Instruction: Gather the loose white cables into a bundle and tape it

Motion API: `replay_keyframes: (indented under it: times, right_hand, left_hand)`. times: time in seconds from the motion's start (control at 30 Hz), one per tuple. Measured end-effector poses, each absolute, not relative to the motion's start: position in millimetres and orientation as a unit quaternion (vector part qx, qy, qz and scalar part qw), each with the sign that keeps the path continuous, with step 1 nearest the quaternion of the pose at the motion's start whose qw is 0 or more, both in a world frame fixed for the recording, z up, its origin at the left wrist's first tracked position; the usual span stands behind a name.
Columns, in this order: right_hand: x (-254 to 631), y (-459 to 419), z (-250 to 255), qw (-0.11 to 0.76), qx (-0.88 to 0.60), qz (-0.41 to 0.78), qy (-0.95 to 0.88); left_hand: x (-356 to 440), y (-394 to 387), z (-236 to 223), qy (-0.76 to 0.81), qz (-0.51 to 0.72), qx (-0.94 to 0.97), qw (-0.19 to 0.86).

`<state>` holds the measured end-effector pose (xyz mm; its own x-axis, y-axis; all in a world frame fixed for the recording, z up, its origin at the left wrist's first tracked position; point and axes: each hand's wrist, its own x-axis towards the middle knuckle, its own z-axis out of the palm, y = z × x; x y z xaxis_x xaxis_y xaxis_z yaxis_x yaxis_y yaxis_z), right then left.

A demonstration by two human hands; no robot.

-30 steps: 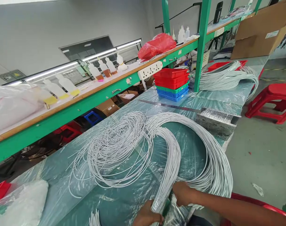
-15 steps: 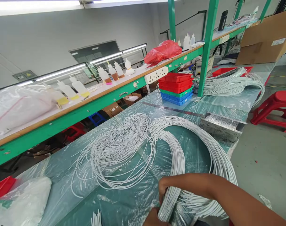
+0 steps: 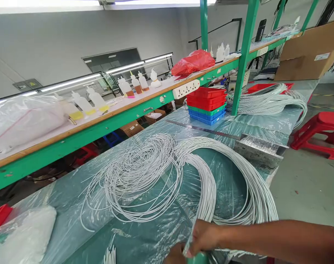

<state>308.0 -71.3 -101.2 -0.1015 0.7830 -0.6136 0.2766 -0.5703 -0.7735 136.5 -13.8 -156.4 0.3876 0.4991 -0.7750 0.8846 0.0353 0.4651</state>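
Two heaps of white wire are seen on the plastic-covered table (image 3: 73,220). A tidy arch of white wires (image 3: 249,183) is laid in a wide loop on the right, its two ends brought together at the near edge, while a loose tangle of wires (image 3: 136,176) is spread just beside it on the left, the two touching near the top of the arch.

The gathered ends of the arch are pinched by the right hand (image 3: 204,236), whose forearm is stretched across the bottom of the view; its grip is closed on the arch of white wires. Only a part of the left hand (image 3: 174,256) is shown at the bottom edge, just beside the right one, and whether its grip is closed on the wires cannot be told.

As a judgement, the work is taken to be partly done: a good share of the wire is already collected into the ordered arch and held together at its ends, but the tangle is left unsorted, and no tie or band is seen around the held ends. A few short wire ends (image 3: 110,253) are lying near the front edge.

Farther off, stacked trays (image 3: 206,104) and another wire bundle (image 3: 265,101) are set on the table, well apart from the hands.
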Motion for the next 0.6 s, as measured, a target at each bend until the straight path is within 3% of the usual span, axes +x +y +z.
replay_keyframes:
  times: [0.17,0.37,0.6]
  right_hand:
    - [328,-124,-128,0.112,-0.687,0.547,-0.466]
    - [329,-102,-141,0.062,-0.747,0.432,-0.502]
    - [326,-25,-115,0.088,-0.728,0.38,-0.564]
  left_hand:
    - [142,-8,-140,0.485,-0.171,0.629,0.583]
    - [145,-11,-142,0.445,-0.132,0.603,0.649]
    - [140,-18,-155,0.438,-0.136,0.602,0.654]
